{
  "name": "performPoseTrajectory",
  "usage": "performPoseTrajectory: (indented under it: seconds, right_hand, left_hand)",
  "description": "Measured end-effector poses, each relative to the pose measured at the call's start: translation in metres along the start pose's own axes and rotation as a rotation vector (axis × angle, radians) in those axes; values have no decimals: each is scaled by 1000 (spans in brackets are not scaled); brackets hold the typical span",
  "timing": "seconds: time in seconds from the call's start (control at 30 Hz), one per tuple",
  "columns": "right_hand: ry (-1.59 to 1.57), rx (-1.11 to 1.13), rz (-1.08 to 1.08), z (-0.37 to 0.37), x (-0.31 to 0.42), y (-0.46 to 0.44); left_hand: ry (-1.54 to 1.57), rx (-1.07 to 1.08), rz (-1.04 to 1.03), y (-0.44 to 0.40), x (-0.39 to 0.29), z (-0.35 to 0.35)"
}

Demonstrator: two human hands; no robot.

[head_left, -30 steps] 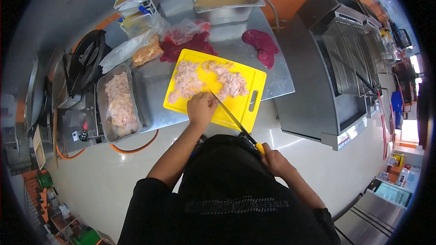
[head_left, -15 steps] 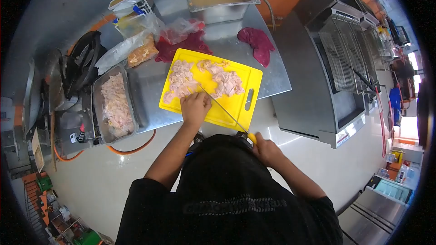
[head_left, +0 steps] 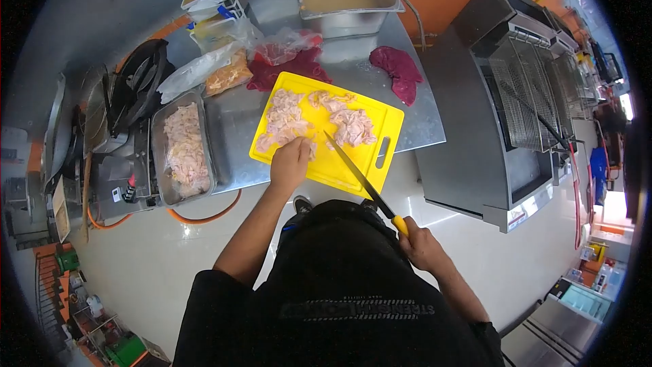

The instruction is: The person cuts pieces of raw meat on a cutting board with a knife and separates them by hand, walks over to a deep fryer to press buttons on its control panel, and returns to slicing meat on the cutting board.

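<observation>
My right hand is wrapped round the yellow handle of a long knife, whose blade slants over the yellow cutting board with the tip near its middle. At the board's lower left, my left hand is closed with curled fingers on a pale piece of raw chicken; the fingertips are partly hidden. Cut raw chicken lies in two heaps: a left heap just beyond my left hand and a right heap beyond the blade.
A clear tub of raw chicken stands to the left. Behind the board lie a dark red cloth, plastic bags and another red cloth. A steel pan of cloudy liquid stands at the back. Fryer baskets are at right.
The knife has drawn away from my left hand, its blade now turned and farther right. My right hand has moved right and down. My left hand stays over the chicken; the whole view has shifted slightly.
</observation>
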State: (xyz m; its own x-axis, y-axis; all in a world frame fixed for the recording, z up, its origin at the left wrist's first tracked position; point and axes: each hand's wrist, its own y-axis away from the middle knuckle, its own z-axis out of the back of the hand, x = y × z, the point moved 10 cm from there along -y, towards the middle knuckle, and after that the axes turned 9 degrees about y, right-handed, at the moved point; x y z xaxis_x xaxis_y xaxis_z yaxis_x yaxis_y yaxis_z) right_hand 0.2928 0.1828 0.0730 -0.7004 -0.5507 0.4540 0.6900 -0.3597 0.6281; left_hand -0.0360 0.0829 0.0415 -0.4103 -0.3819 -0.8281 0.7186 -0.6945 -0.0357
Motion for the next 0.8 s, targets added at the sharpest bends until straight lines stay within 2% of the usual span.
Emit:
performPoseTrajectory:
  seconds: [0.17, 0.23, 0.27, 0.33, 0.37, 0.47, 0.53, 0.57, 0.63, 0.8]
  right_hand:
    - [-12, -84, -13, 12, -1, 3]
    - [-13, -106, -11, 16, -1, 1]
    - [-13, -126, -11, 19, -1, 1]
    - [-27, -141, -7, 24, 2, 1]
    - [-42, -157, -5, 27, 2, 1]
    - [-47, -203, 19, 36, 1, 2]
    - [-52, -223, 11, 37, -3, 1]
    - [-52, -242, 6, 39, -4, 1]
    - [-79, -235, 3, 38, -4, 0]
    - [-94, -142, 20, 29, 7, -6]
  left_hand:
    - [175, 71, 12, -2, 0, -12]
    - [-55, 10, 2, -2, -9, -7]
    - [-56, 8, 2, -3, -9, -7]
    - [-343, 73, -74, -8, -15, -15]
    - [-343, 70, -77, -9, -14, -16]
    - [-232, 85, -41, -13, -12, -20]
    - [171, 48, 67, -10, -8, -16]
    - [169, 50, 68, -10, 0, -20]
    - [417, 20, 225, -9, 39, -29]
    - [257, -109, 239, 2, 66, -6]
